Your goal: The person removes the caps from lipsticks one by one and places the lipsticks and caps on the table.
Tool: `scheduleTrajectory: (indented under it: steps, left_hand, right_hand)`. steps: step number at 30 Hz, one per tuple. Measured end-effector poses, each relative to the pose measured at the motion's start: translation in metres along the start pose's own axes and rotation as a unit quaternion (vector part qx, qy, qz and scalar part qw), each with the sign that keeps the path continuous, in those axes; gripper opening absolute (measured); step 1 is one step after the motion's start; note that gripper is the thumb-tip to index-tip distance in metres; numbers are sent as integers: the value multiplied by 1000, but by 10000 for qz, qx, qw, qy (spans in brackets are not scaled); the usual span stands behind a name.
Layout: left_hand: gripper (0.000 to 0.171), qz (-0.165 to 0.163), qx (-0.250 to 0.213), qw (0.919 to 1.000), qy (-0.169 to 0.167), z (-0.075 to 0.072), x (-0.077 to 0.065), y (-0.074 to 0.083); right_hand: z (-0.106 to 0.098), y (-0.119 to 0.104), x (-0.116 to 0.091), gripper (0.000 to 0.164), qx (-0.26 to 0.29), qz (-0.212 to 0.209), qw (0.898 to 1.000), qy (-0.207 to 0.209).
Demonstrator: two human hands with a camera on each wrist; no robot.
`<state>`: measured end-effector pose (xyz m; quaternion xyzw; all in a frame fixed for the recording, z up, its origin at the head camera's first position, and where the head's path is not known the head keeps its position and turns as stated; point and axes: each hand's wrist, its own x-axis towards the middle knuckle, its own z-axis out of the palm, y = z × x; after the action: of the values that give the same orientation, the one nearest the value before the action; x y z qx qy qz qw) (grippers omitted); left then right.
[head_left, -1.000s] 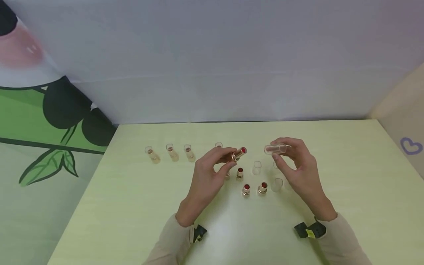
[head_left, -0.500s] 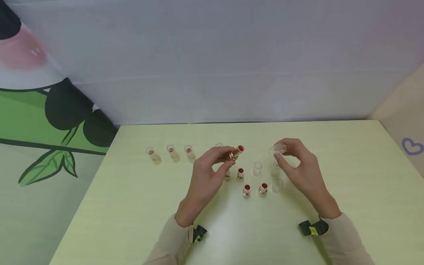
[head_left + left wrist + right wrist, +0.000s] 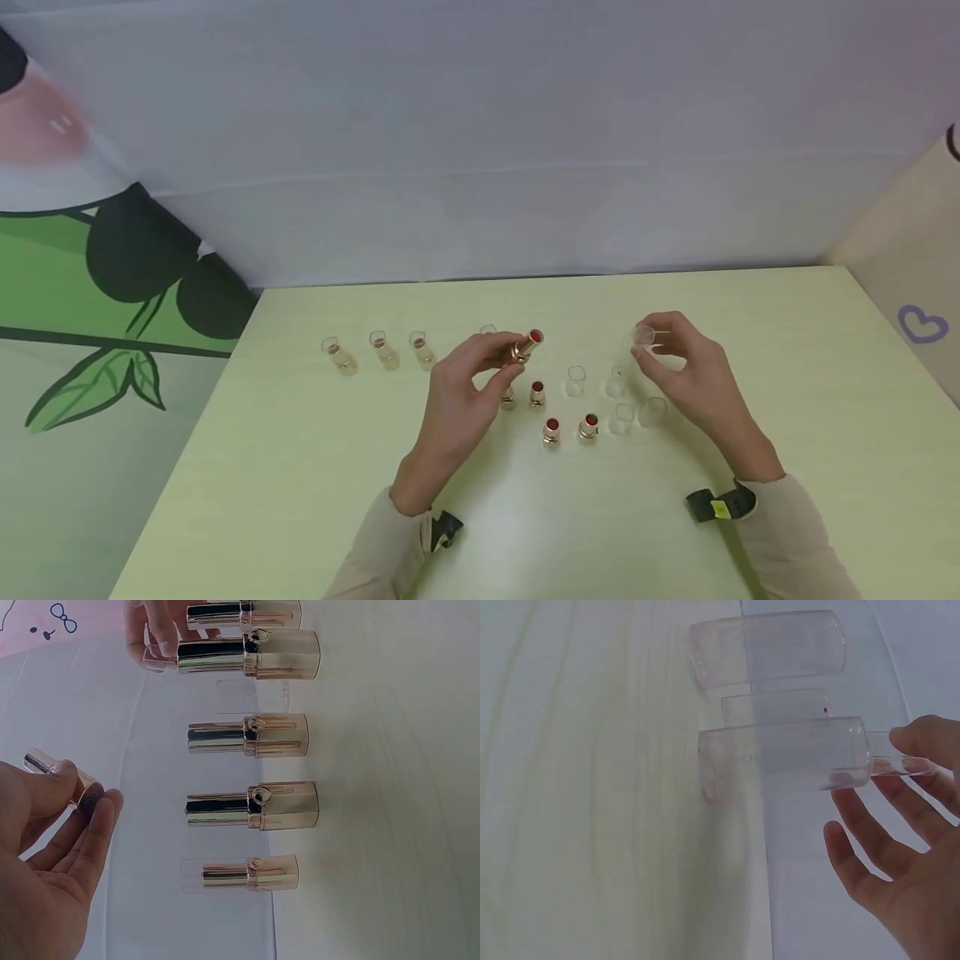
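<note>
My left hand (image 3: 465, 400) holds an uncapped gold lipstick tube (image 3: 528, 344) between thumb and fingers, tilted, its dark red top facing up and right. In the left wrist view, that hand (image 3: 56, 855) pinches the tube near its dark base (image 3: 91, 799). To the right, my right hand (image 3: 693, 375) pinches a clear lipstick cap (image 3: 643, 336) above the table, apart from the tube. The right wrist view shows the hand (image 3: 907, 832) with that cap (image 3: 900, 765) partly behind a nearer standing cap (image 3: 787, 757).
Several uncapped lipstick tubes (image 3: 551, 431) stand on the table (image 3: 300, 500) between my hands. Several loose clear caps (image 3: 622, 419) stand to their right. A row of capped lipsticks (image 3: 385, 351) stands at the back left. A wall rises behind the table.
My right hand has moved right, away from the left hand, and the cap has turned from lying sideways. The left hand has shifted slightly left with the lipstick tube. More standing caps show now.
</note>
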<state>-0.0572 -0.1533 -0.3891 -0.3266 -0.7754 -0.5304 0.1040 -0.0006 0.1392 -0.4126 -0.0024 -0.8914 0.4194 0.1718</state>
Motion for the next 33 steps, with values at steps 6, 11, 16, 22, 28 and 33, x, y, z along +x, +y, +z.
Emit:
scheduleTrajectory:
  steps: [6,11,16,22,28,33]
  left_hand:
    - [32,-18,38,10000,-21,0,0,-1]
    - [32,20,24,10000,-9,0,0,-2]
    - [32,38,36,10000,-44,0,0,-2]
    - [32,38,43,10000,-37,0,0,-3]
    - [31,52,0,10000,-24,-1,1,-3]
    - [32,-102,62,9999,-59,-4,1,-3]
  right_hand:
    - [-4,10,0,30,-27,562,9965,-612]
    - [-4,18,-1,29,-25,678,9922,-1050]
    - [-4,25,-1,28,-251,584,9896,-1287]
    - [-3,29,0,27,-369,490,9869,-1495]
    - [-2,30,2,26,-392,492,9861,-1537]
    - [-2,32,3,26,-389,470,9854,-1588]
